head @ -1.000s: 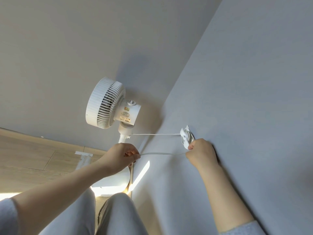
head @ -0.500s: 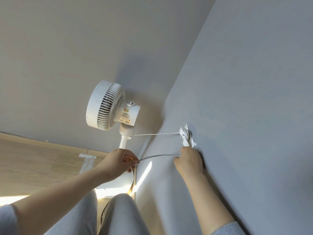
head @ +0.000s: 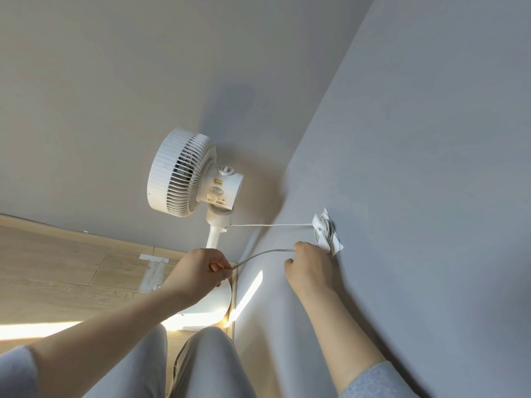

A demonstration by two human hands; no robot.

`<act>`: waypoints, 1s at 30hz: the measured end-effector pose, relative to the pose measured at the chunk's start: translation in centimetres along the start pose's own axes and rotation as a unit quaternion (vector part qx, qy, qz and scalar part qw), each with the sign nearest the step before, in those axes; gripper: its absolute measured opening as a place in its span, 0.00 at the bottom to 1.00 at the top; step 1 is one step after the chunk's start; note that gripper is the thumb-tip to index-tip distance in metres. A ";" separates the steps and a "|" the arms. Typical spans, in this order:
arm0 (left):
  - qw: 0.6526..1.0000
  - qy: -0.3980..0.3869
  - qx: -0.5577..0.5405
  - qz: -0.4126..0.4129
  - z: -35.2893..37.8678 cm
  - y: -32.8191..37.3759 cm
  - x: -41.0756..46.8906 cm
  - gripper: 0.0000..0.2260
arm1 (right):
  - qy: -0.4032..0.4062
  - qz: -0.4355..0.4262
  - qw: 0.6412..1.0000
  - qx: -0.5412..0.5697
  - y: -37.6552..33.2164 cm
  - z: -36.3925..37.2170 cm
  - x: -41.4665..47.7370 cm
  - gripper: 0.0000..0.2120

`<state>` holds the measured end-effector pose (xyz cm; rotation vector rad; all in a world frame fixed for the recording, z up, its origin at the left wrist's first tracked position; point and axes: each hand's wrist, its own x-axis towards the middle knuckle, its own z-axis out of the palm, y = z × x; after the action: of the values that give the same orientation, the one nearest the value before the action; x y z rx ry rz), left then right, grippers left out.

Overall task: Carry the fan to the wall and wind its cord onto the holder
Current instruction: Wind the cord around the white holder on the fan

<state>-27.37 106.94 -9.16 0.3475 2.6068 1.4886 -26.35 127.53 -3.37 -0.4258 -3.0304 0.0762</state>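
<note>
While the left hand point(head: 201, 271) and right hand point(head: 310, 265) pinch it, the white cord point(head: 264, 254) sags between.

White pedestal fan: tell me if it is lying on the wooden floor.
No, the white pedestal fan stands upright on its round base.

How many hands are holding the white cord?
2. The left hand pinches the cord beside the pole of the fan; the right hand grips it just below the holder on the wall.
</note>
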 end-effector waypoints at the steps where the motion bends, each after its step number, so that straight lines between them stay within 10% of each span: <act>1: 1.000 0.003 0.003 -0.001 0.1 -0.2 0.3 0.03 | 0.001 -0.015 1.000 -0.003 -0.2 0.1 0.3 0.06; 9: 1.000 0.010 -0.012 -0.014 0.7 -1.7 2.2 0.03 | -0.035 -0.111 0.991 -0.061 -2.5 -0.2 3.5 0.10; 30: 0.996 -0.063 -0.066 -0.004 1.3 -4.4 6.3 0.05 | -0.083 -0.021 0.975 -0.205 -3.2 -3.4 12.6 0.10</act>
<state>-33.78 107.47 -13.57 0.4016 2.3963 1.5728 -38.98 128.13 1.11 -0.3995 -3.2116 -0.5521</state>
